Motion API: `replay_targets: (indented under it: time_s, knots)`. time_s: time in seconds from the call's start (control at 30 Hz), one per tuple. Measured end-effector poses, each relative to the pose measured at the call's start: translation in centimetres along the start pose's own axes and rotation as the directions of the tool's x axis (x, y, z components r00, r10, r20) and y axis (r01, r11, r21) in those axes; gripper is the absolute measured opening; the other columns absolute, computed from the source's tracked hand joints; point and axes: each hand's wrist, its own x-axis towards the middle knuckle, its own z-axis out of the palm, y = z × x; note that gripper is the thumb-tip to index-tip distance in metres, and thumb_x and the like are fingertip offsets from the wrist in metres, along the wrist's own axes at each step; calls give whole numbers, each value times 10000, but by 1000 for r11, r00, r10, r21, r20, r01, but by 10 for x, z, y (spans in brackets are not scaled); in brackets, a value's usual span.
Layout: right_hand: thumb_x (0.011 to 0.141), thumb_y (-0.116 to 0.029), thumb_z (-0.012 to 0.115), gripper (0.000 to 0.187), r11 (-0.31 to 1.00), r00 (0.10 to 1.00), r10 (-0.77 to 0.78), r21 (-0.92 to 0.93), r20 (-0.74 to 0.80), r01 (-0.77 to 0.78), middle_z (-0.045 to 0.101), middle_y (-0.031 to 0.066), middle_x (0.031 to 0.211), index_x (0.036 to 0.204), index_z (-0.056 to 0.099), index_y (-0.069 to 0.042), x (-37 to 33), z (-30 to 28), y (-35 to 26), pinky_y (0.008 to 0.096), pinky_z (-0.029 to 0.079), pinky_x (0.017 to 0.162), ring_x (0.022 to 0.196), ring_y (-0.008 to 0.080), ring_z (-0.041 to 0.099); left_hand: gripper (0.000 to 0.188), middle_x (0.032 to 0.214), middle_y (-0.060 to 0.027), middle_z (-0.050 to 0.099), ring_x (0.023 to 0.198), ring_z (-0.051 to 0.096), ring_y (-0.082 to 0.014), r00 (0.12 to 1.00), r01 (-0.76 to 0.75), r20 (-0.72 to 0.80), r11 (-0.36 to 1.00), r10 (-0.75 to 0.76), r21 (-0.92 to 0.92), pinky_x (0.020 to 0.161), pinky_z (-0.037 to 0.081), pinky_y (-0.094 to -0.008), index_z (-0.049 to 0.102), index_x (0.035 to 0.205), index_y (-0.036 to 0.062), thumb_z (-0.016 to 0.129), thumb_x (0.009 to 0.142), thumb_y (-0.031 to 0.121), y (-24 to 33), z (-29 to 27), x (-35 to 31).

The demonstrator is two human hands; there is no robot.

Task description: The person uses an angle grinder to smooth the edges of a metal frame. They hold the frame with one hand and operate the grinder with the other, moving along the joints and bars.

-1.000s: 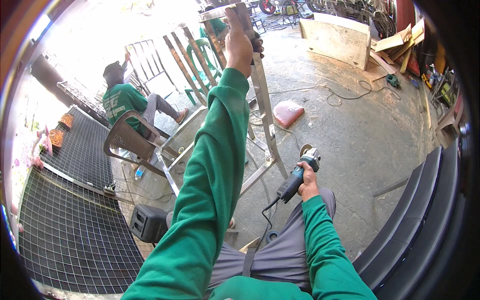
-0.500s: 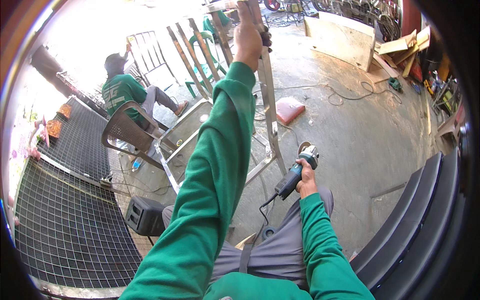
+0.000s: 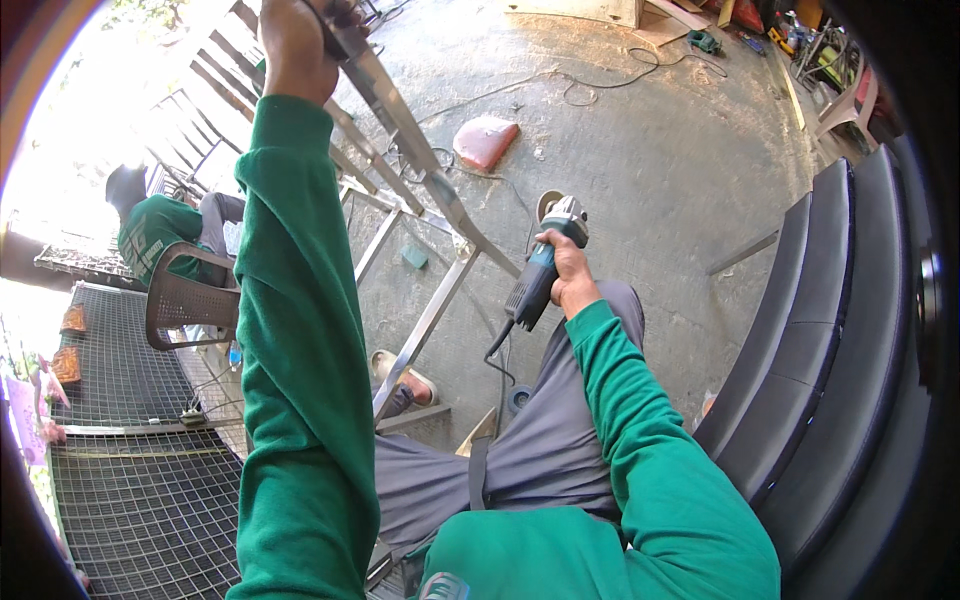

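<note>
My left hand (image 3: 298,55) is raised at the upper left, closed round the upper end of a bare metal chair frame (image 3: 428,312). The frame stands tilted in front of me; my sleeve covers part of it. In my right hand (image 3: 568,268), above my right thigh, is a blue and black angle grinder (image 3: 533,283). Its round disc (image 3: 549,205) points away from me, apart from the frame. The cord (image 3: 492,352) hangs from its rear end toward my lap. Whether the disc is spinning, I cannot tell.
A red cushion-like piece (image 3: 487,143) and long cables (image 3: 585,85) lie on the concrete floor. Black padded seats (image 3: 800,330) line the right. Wire mesh panels (image 3: 150,500) lie left. A person in green (image 3: 165,235) sits on a brown chair (image 3: 190,305) at the left.
The view has swung right and down, so the floor things sit farther left and higher. My left hand keeps its hold on the frame, my right hand on the grinder. My sandalled foot now shows.
</note>
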Motion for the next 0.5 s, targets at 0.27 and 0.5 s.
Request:
replay_targets:
  time_s: [0.27, 0.5]
  knots:
    - [772, -163, 752, 261, 995, 1000, -11, 96, -17, 13, 634, 80, 777, 963, 598, -73, -22, -14, -25, 434, 574, 648, 643, 251, 648, 666, 644, -22, 532, 572, 542, -173, 996, -60, 66, 997, 57, 52, 549, 477, -339, 580, 770, 153, 388, 977, 757, 7, 57, -31]
    - [784, -175, 749, 280, 988, 996, -81, 129, -31, 85, 636, 74, 810, 990, 590, -72, -32, -37, -45, 423, 575, 669, 689, 242, 658, 663, 600, -3, 462, 527, 476, -169, 998, -22, 61, 1000, 22, 4, 519, 418, -322, 493, 686, 189, 356, 984, 765, 19, 86, -54]
